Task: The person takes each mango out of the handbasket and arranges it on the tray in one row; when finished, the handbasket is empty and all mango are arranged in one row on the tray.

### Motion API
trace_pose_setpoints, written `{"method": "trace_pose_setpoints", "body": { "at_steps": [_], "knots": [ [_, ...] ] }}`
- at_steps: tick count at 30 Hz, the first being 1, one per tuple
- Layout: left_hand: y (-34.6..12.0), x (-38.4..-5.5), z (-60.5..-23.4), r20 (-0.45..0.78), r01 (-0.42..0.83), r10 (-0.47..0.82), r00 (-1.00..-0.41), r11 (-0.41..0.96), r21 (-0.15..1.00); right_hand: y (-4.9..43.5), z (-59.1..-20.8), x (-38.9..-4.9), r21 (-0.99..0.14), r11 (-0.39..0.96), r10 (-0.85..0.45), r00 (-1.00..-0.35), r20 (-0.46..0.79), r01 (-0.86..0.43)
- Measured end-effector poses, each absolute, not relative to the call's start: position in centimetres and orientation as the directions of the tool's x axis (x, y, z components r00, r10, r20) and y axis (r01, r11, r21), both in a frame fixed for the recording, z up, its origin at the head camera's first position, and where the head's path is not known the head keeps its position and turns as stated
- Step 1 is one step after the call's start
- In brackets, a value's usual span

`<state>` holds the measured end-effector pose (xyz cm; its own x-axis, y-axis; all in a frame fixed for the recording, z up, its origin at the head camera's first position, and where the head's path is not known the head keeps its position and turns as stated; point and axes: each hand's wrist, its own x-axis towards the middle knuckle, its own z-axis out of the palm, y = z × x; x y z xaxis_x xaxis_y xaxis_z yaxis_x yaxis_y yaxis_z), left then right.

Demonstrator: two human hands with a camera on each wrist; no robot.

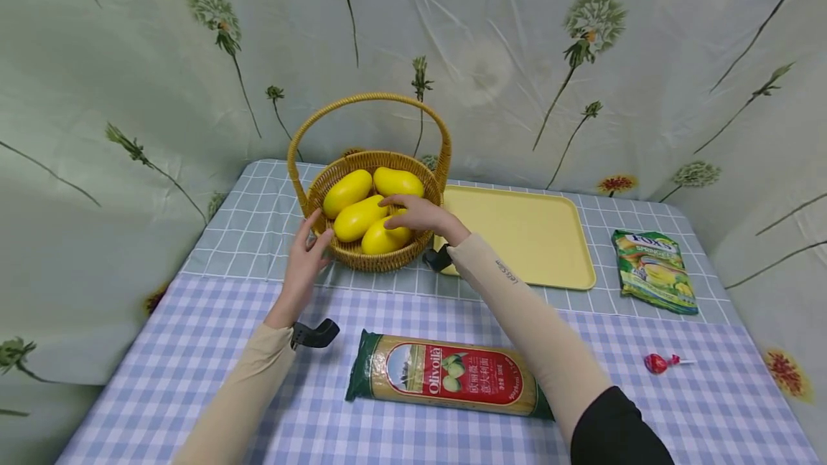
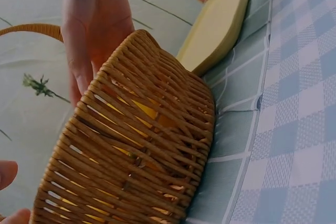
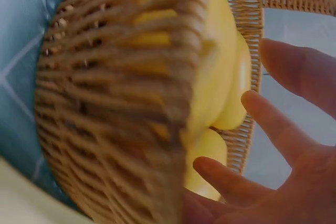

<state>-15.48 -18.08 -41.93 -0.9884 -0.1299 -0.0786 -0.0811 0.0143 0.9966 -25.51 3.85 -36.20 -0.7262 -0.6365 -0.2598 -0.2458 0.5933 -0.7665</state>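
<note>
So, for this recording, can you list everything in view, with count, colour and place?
Wicker basket: one, tan, table's back, left of the tray
Mangoes: four visible, yellow, inside the basket
Tray: one, pale yellow, back centre
FOX'S bag: one, mostly green, right of the tray
Lollipop: one, red, white stick, right front
Olivoilà spaghetti pack: one, red label, front centre
Grid cloth: one, grey, table's back
Gingham cloth: one, blue-white, table's front
Dandelion-print backdrop: one, pale grey-green, behind
Wrist devices: two, black, at the wrists
Arm sleeves: two, beige, forearms
Left grip: one, bare, basket's left rim
Right grip: one, bare, over the mangoes
</note>
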Motion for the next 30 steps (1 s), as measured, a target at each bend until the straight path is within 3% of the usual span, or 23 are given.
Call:
{"method": "trace_pose_setpoints", "body": {
  "at_steps": [12,19,24,30],
  "knots": [
    [-17.9,-16.1,-42.8,-0.144,-0.141,-0.110,-0.983,-0.032,0.989,1.8,-38.1,-24.6,-0.708,0.653,-0.541,-0.820,-0.188,-0.268],
    [-17.9,-16.1,-43.0,-0.134,-0.131,-0.090,-0.987,-0.049,0.990,1.5,-38.2,-24.5,-0.684,0.672,-0.529,-0.830,-0.175,-0.284],
    [-17.9,-16.1,-43.0,-0.132,-0.129,-0.094,-0.987,-0.036,0.991,2.4,-38.1,-24.7,-0.789,0.559,-0.554,-0.823,-0.128,-0.253],
    [-17.9,-16.0,-43.1,-0.117,-0.114,-0.087,-0.989,-0.040,0.993,4.7,-37.3,-24.6,-0.953,0.296,-0.576,-0.809,-0.122,-0.067]
  ]
}}
